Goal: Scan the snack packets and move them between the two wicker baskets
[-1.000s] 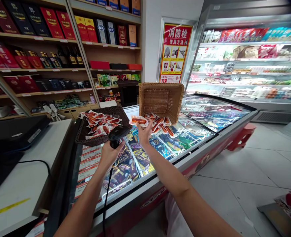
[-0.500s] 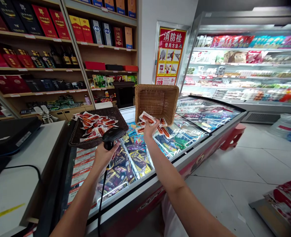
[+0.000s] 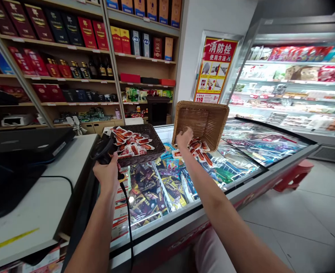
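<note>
My left hand [image 3: 107, 168] is wrapped round the handle of a black barcode scanner [image 3: 104, 148], whose head points left toward the counter and whose cable hangs down. Behind it, a dark brown woven basket [image 3: 153, 132] holds several packaged sausages [image 3: 131, 143] in clear and white wrappers. My right hand [image 3: 185, 138] is at the mouth of a light brown wicker basket [image 3: 203, 108], tipped with its opening toward me. Its fingers look loosely spread, and no packet shows in them. Beside that hand, more packaged sausages [image 3: 197, 148] spill from the basket's lower edge onto the freezer glass.
Both baskets rest on a glass-topped chest freezer [image 3: 167, 189] filled with frozen packs. A white counter [image 3: 42, 197] with a black device [image 3: 27, 146] stands at left. Shelves of boxes line the back. A red stool [image 3: 294, 176] stands right of the freezer.
My right hand has let go of the sausage packet it held and sits higher in the wicker basket. My left hand has swung the scanner leftward. The view has turned left.
</note>
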Demonstrator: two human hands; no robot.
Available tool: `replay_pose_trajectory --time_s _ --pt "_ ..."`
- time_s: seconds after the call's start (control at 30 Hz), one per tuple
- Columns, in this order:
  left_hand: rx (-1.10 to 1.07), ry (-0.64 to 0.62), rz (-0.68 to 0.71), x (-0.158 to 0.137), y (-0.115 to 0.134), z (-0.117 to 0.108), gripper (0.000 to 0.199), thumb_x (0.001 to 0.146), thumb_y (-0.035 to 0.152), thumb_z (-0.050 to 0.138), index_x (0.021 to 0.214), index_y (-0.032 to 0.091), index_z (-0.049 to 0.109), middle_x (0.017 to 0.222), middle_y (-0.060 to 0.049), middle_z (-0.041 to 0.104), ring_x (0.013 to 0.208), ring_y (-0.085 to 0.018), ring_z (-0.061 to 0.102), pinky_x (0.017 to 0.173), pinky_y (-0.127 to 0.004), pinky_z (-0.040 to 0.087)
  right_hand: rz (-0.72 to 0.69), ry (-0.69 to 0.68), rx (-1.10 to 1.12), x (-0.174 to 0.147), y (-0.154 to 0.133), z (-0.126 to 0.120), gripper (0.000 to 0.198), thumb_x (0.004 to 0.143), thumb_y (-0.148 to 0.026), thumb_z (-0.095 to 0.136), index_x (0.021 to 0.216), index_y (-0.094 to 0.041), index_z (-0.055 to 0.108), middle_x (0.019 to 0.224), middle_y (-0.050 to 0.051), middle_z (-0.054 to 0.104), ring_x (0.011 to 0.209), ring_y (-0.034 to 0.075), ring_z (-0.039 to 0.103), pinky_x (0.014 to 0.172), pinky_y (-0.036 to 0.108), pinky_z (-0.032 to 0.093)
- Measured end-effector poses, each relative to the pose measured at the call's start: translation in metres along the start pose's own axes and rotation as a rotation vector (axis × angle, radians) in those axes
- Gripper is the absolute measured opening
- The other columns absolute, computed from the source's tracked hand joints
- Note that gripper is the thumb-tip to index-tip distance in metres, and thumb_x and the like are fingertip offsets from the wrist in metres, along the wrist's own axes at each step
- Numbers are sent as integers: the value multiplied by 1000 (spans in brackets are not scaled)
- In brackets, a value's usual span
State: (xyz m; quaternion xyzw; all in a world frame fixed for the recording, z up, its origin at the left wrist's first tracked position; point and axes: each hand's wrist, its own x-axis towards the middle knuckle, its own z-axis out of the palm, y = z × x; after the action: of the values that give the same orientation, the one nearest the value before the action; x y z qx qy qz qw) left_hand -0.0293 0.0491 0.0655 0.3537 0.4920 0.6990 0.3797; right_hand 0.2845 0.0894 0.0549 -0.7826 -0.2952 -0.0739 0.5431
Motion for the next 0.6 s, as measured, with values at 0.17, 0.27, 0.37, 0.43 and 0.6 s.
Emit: replay_pose_trajectory --time_s 0.17,0.27,0.37,0.43,0.6 --pt "13 52 -40 10 -7 -9 30 64 33 79 78 18 56 54 7 52 41 -9 44 42 -24 37 -373 -635 -112 -69 -81 77 22 92 -29 63 110 -21 74 119 10 71 110 26 67 94 35 50" --pt "32 4 -26 7 -10 -9 29 66 34 77 79 18 58 54 7 52 41 -9 45 42 -24 37 -402 -830 -346 -104 -114 114 35 83 -40 78 110 -17 76 126 18 69 125 34 61 100 42 48" --pt "65 -7 -34 2 -10 -8 29 67 36 77 80 18 59 54 6 52 41 -11 48 43 -24 37 -369 -854 -483 -121 -129 134 61 75 -45 86 124 -13 70 143 24 58 140 38 47 109 47 42" --pt "94 -17 -39 0 -11 -7 29 68 37 77 81 18 59 54 6 53 42 -12 49 43 -25 38 -361 -866 -513 -125 -131 138 66 72 -43 87 128 -13 68 145 24 56 141 37 45 109 47 42" --pt "207 -82 14 2 -21 -6 37 74 46 74 92 16 64 56 4 55 45 -14 53 46 -26 42 -479 -841 -483 -121 -126 131 52 74 -42 83 118 -17 71 125 18 70 133 35 51 108 47 40"
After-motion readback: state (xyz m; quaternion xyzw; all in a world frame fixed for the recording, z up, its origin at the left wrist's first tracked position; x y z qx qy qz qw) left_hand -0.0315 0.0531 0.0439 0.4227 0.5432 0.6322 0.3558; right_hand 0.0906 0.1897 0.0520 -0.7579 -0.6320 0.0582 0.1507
